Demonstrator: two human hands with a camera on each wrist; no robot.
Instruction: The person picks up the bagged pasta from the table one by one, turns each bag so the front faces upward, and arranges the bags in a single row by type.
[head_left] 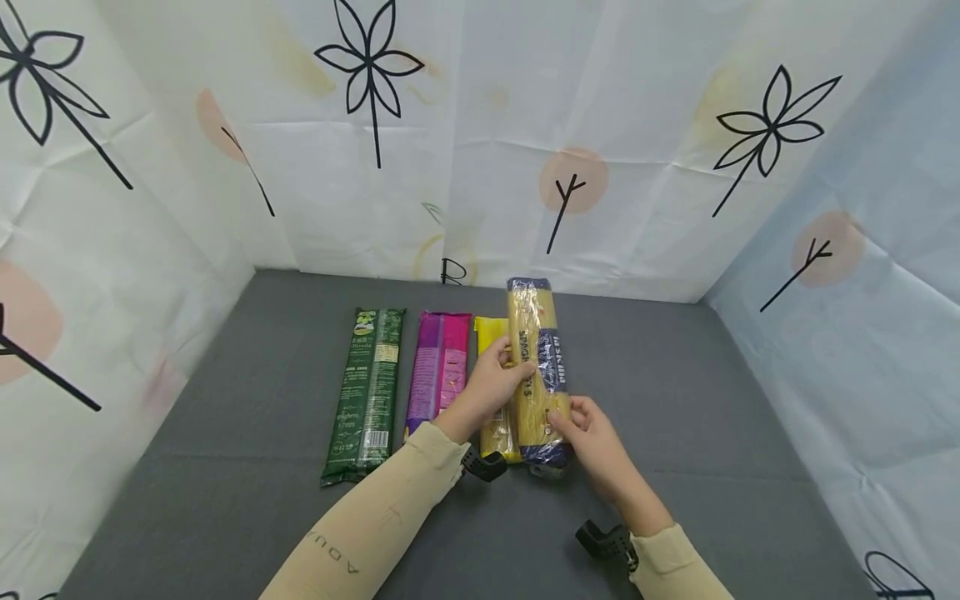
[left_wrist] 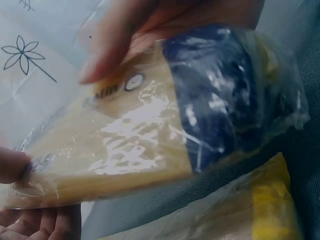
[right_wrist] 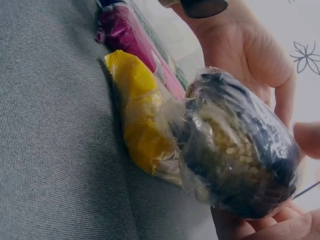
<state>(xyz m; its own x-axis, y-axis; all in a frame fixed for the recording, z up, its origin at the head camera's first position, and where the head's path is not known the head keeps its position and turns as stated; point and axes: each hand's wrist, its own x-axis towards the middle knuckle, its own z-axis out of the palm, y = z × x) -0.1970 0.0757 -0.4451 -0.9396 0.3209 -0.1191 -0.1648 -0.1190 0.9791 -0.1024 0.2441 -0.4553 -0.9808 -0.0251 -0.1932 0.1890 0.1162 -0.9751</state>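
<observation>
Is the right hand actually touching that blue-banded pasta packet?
Touching. The head view shows it: the right hand has its thumb laid on the front of the blue-banded pasta packet, near the lower end.

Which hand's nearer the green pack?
Left hand. It holds the blue-banded pack, right of the green pack; the right hand holds the same pack's right edge, farther right.

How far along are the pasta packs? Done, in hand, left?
Looks done: green pack, purple-and-pink pack and yellow pack lie side by side on the gray surface.
In hand: blue-banded pack, gripped by left hand and right hand.
Left: probably just laying it down beside the yellow one; it isn't released yet.
</observation>
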